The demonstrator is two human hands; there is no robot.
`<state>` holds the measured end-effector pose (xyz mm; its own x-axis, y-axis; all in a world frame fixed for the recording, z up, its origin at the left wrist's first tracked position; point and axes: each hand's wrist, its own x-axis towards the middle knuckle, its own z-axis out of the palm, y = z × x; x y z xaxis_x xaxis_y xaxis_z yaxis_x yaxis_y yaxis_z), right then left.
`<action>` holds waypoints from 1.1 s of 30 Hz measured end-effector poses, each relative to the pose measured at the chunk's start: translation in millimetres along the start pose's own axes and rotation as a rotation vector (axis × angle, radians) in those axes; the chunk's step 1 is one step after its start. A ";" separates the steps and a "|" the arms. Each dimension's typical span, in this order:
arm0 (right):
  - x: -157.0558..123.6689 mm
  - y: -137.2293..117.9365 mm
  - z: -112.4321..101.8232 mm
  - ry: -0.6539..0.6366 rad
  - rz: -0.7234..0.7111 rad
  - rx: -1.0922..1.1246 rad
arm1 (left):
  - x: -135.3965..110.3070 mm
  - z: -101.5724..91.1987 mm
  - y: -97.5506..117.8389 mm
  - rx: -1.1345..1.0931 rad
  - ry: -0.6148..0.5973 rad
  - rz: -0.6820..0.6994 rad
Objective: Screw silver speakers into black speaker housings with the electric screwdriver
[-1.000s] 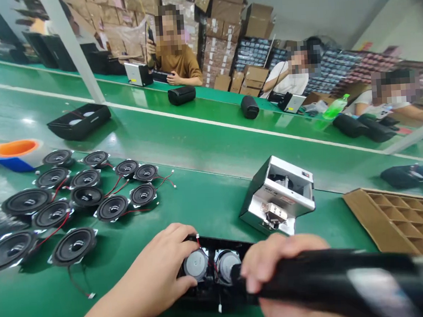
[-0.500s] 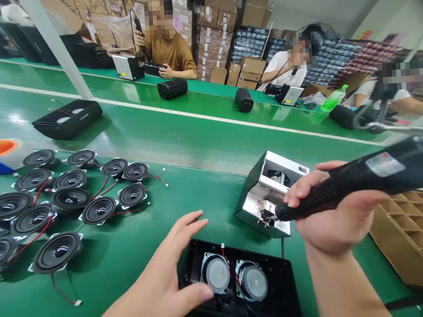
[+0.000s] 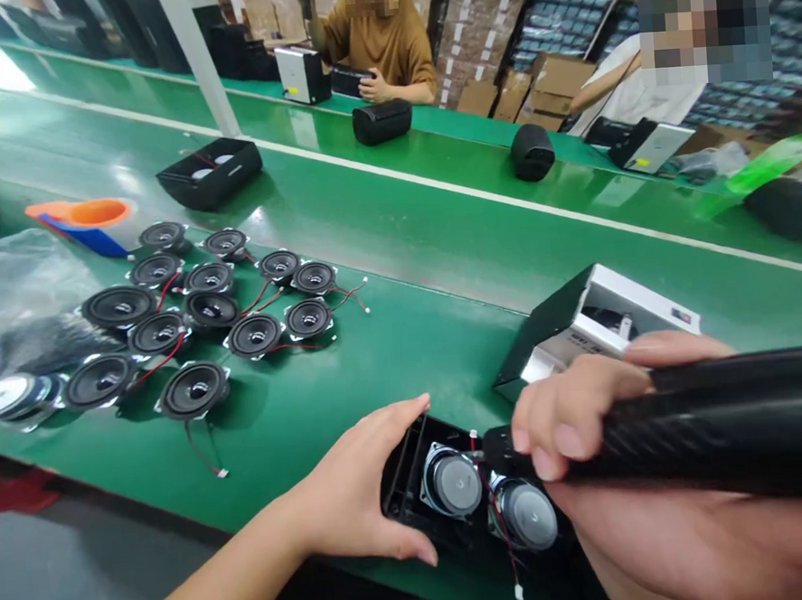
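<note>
A black speaker housing [image 3: 412, 480] lies on the green bench near me, with two round silver-backed speaker drivers [image 3: 453, 483] seated in it and thin red wires over them. My left hand [image 3: 362, 497] cups the housing's left end, thumb underneath and fingers against its edge. My right hand [image 3: 586, 433] is wrapped round a black electric screwdriver [image 3: 708, 426], whose tip points down at the housing between the two drivers.
Several loose black speaker drivers [image 3: 195, 389] with red leads lie at the left, beside a plastic bag [image 3: 13, 287] and an orange-and-blue tape roll [image 3: 93, 219]. A silver screw feeder box [image 3: 599, 324] stands behind the housing. Other people sit across the conveyor belt [image 3: 396, 219].
My right hand has brought the screwdriver down from the feeder box to the housing. My left hand has closed onto the housing's left end. The view has shifted right and closer.
</note>
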<state>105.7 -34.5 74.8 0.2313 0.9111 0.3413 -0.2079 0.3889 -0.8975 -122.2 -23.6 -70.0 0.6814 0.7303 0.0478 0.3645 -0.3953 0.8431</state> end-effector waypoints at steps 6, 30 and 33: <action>0.4 33.9 17.2 0.003 0.042 -0.016 | 3.1 3.1 -0.9 -0.029 0.062 0.101; -13.2 43.1 19.0 0.014 -0.011 -0.089 | 7.2 6.3 -2.9 -0.085 0.108 0.194; -16.7 40.6 14.6 -0.011 0.013 -0.110 | 7.0 6.8 -3.5 -0.084 0.104 0.188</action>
<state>79.5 -31.9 36.8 0.2187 0.9175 0.3321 -0.1051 0.3605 -0.9268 -114.3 -20.9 -76.3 0.6617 0.7033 0.2599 0.1799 -0.4854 0.8556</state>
